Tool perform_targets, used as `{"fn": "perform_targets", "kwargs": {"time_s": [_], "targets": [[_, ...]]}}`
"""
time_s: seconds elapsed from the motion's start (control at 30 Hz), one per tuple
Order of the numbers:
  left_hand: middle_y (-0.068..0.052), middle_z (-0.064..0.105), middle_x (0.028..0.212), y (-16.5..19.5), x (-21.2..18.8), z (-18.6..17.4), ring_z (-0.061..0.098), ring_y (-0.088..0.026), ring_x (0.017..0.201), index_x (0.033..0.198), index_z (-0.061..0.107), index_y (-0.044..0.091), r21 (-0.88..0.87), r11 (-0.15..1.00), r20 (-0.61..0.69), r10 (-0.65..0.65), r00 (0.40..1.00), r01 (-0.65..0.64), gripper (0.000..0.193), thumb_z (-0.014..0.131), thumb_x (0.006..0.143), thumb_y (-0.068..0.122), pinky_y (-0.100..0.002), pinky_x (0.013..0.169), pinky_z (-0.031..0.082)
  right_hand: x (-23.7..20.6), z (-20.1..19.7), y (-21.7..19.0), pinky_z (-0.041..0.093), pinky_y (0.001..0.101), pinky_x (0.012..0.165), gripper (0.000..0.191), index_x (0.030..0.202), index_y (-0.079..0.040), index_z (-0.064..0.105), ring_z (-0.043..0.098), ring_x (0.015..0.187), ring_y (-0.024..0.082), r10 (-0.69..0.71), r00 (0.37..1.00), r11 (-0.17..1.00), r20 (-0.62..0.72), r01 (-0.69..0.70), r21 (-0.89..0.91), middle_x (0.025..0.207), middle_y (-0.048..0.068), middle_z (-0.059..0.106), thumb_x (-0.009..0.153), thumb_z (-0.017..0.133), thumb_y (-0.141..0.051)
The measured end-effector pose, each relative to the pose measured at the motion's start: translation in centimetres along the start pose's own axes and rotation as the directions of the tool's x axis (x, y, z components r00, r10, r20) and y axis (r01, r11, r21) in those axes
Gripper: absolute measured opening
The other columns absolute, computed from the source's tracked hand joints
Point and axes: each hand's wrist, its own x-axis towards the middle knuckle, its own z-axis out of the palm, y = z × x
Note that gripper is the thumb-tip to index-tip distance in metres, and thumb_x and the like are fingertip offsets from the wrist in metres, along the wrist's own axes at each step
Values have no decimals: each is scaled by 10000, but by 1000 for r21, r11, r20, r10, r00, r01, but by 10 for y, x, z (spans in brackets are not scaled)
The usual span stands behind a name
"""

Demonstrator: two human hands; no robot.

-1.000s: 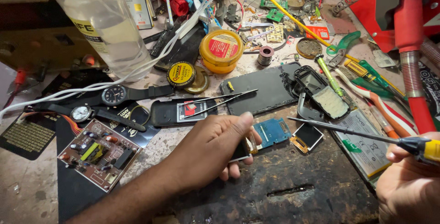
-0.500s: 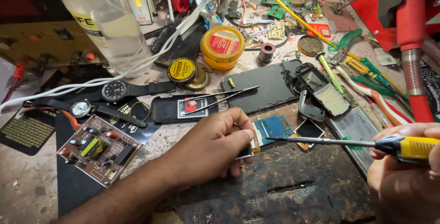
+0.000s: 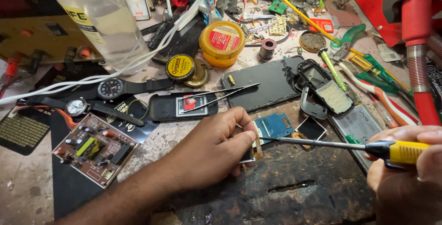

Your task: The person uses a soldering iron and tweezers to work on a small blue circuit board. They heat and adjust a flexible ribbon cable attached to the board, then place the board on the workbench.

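Observation:
My left hand [image 3: 209,149] presses down on a small phone circuit board [image 3: 271,127] with a blue face, fingertips pinching its left edge on the dark worn bench. My right hand [image 3: 407,179] grips a screwdriver [image 3: 331,145] by its yellow and black handle. Its thin metal shaft points left, and the tip rests at the board's edge beside my left fingertips. A small dark screen piece [image 3: 311,128] lies just right of the board.
Tweezers [image 3: 221,97] lie on a black phone back [image 3: 182,107]. A dark phone panel [image 3: 264,82], two wristwatches [image 3: 113,88], a brown circuit board [image 3: 95,149], yellow tins [image 3: 222,43], a clear bottle [image 3: 96,17], a toothbrush [image 3: 368,89] and a red tool [image 3: 416,40] crowd the bench.
My right hand has swung the screwdriver left until its tip reached the blue board. My left hand shifted slightly right and now pinches the board's edge.

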Motion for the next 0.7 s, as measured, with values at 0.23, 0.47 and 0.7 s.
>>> {"fn": "perform_targets", "kwargs": {"time_s": [0.23, 0.47, 0.7], "targets": [[11, 606, 675, 1, -1, 0, 589, -78, 517, 988, 597, 60, 40, 999, -21, 24, 1000, -23, 193, 557, 961, 246, -285, 473, 494, -3, 5, -9, 492, 393, 716, 396, 1199, -74, 426, 503, 686, 245, 6, 1000, 992, 18, -3, -123, 872, 112, 467, 1225, 492, -463], [-5, 629, 673, 0, 0, 0, 604, -85, 518, 978, 600, 52, 91, 995, -20, 50, 999, -48, 191, 559, 960, 238, -294, 479, 506, 1, 10, -13, 496, 393, 729, 396, 1192, -74, 422, 513, 691, 242, 7, 1000, 994, 28, -4, -110, 865, 115, 477, 1222, 506, -460], [-7, 639, 673, 1, 0, 0, 619, -89, 518, 972, 604, 55, 103, 993, -30, 54, 998, -50, 182, 562, 956, 231, -298, 481, 514, 1, 10, -15, 500, 393, 747, 389, 1185, -72, 427, 522, 707, 239, 3, 999, 995, 38, 1, -102, 871, 118, 489, 1215, 520, -448]]}}
